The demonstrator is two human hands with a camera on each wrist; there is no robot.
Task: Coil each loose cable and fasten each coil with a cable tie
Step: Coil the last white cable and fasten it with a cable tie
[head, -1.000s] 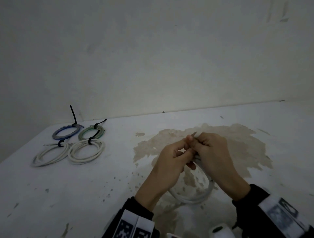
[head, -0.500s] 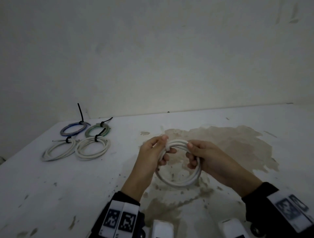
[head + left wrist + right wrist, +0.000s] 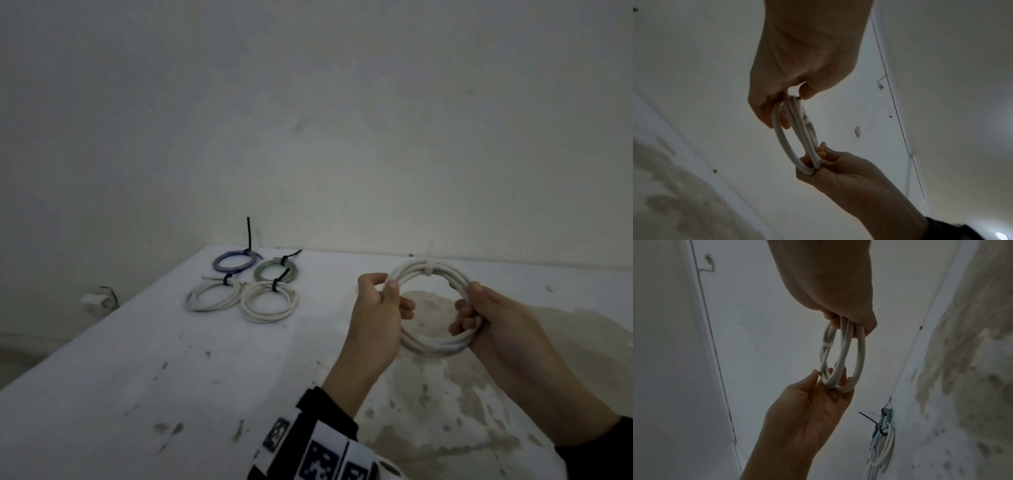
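A white cable coil (image 3: 435, 344) hangs in the air above the table, held upright between both hands. A white cable tie (image 3: 429, 267) binds its top; the same tie (image 3: 827, 344) shows in the right wrist view. My left hand (image 3: 383, 301) pinches the coil's left side near a cable end. My right hand (image 3: 479, 311) grips the right side with its fingers curled through the loop. In the left wrist view the coil (image 3: 784, 142) runs from my left hand (image 3: 789, 100) down to my right hand (image 3: 816, 160).
Several finished coils lie at the table's far left: a blue one (image 3: 234, 263), a green one (image 3: 275, 272) and two white ones (image 3: 214, 296) (image 3: 269, 301), each with a black tie. A brown stain (image 3: 513, 394) covers the white table (image 3: 137, 377) under my hands. A wall stands behind.
The hands have lifted the coil off the table and turned it upright, facing me. They moved apart to its two sides. The view has swung to the left.
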